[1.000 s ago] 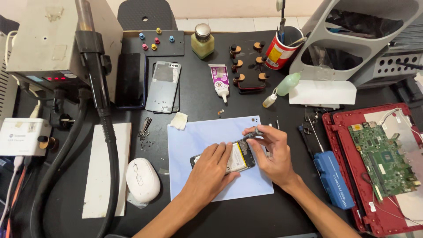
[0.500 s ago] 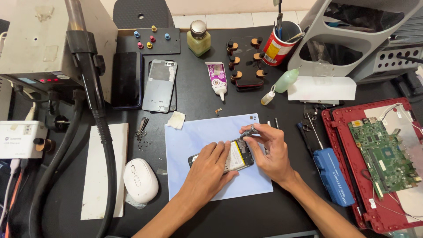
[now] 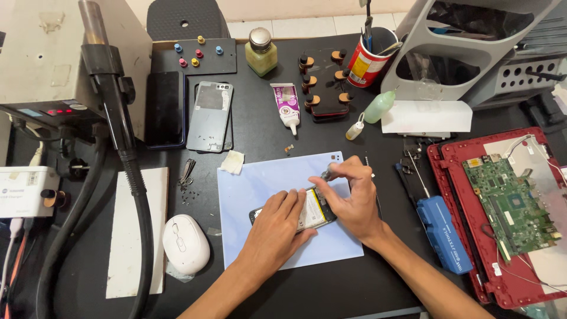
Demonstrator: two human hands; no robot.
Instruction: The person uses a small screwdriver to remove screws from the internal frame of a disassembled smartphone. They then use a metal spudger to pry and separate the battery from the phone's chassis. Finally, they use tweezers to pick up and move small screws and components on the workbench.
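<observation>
An opened phone (image 3: 314, 211) with its battery showing lies on a pale blue mat (image 3: 260, 183) in the middle of the black table. My left hand (image 3: 274, 227) lies flat on the phone's left half and holds it down. My right hand (image 3: 348, 198) is curled over the phone's right end, its fingers pinched on a small dark screwdriver (image 3: 326, 173) that points down at the phone's upper edge. Most of the phone is hidden beneath both hands.
A white mouse (image 3: 186, 244) and a hot-air station hose (image 3: 121, 139) lie to the left. A phone back cover (image 3: 209, 115), a dark phone (image 3: 165, 109), a glue tube (image 3: 286, 106) and a small bottle (image 3: 260, 52) sit behind the mat. A blue screwdriver case (image 3: 443, 233) and an open red laptop (image 3: 508, 207) lie on the right.
Both hands stay on the phone in nearly the same place. The camera view has shifted slightly; the right hand's fingers have moved only a little on the tool.
</observation>
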